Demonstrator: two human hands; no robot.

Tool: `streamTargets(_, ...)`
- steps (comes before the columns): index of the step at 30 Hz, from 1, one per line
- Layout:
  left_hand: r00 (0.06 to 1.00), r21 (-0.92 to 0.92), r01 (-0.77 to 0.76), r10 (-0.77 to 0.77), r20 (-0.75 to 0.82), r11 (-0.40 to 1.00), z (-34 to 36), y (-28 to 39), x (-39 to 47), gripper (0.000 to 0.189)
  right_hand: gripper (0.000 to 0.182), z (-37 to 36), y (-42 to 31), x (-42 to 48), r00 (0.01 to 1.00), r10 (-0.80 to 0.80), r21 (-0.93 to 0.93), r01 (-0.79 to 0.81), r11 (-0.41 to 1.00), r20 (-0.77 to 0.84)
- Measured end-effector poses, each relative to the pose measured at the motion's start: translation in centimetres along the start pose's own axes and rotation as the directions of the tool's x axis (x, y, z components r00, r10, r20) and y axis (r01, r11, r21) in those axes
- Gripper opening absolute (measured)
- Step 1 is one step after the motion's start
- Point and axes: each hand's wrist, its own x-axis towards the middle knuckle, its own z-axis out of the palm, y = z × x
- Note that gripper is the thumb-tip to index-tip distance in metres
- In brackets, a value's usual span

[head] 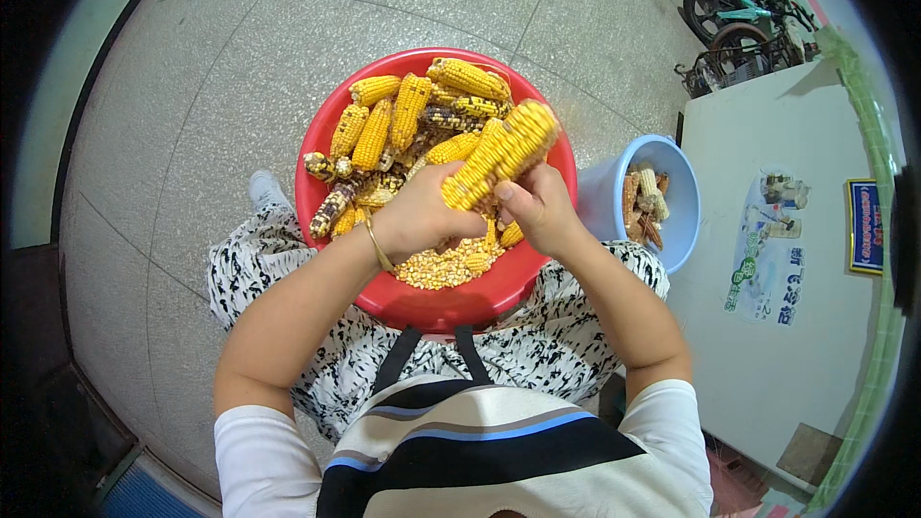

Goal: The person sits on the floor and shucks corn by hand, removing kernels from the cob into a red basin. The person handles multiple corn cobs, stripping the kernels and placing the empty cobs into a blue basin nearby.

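A yellow ear of corn [504, 155] is held above the red plastic basin [446, 313]. My left hand [424, 212] grips its lower end from the left. At its right side, my right hand [540, 205] presses with the thumb on the kernels near the lower end. Below my hands, loose kernels [439, 270] are heaped at the near side of the basin. Several whole ears [372, 137], some yellow and some with dark purple kernels, fill the far and left parts. The fingers of both hands are partly hidden.
Right of the basin stands a light blue bucket [683, 208] holding bare corn cobs [647, 194]. Beyond it is a white cabinet-like surface [712, 158] with stickers. Folded bicycles [741, 14] stand at the far right. A white shoe [266, 191] rests on the speckled floor [216, 86].
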Motion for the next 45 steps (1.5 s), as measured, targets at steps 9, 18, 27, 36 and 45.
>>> streamTargets(9,0.935,0.507,-0.237,0.336,-0.113,0.829,-0.6,-1.8,0.8,0.040,0.048,-0.9,0.2,0.8,0.992,0.053,0.459,-0.100,0.883,0.115)
streamTargets(18,0.960,0.309,-0.247,0.275,-0.048,0.918,-0.9,-1.7,0.4,0.046,0.043,0.1,-0.3,-0.1,0.987,-0.028,0.473,-0.049,0.879,0.155)
streamTargets(27,0.954,0.473,-0.243,0.297,-0.042,0.847,-1.0,-1.5,0.1,0.041,0.030,0.5,0.5,0.1,0.988,-0.019,0.493,-0.059,0.868,0.151)
streamTargets(36,0.955,0.749,-0.146,0.289,-0.064,0.647,-1.5,-0.2,-0.5,0.038,0.034,0.2,0.2,0.1,0.991,0.087,0.586,-0.128,0.800,0.098)
streamTargets(45,0.971,0.733,-0.197,0.231,0.056,0.651,-2.5,1.3,-1.0,0.038,0.053,-0.5,0.0,-0.5,0.986,-0.013,0.465,-0.066,0.883,0.165)
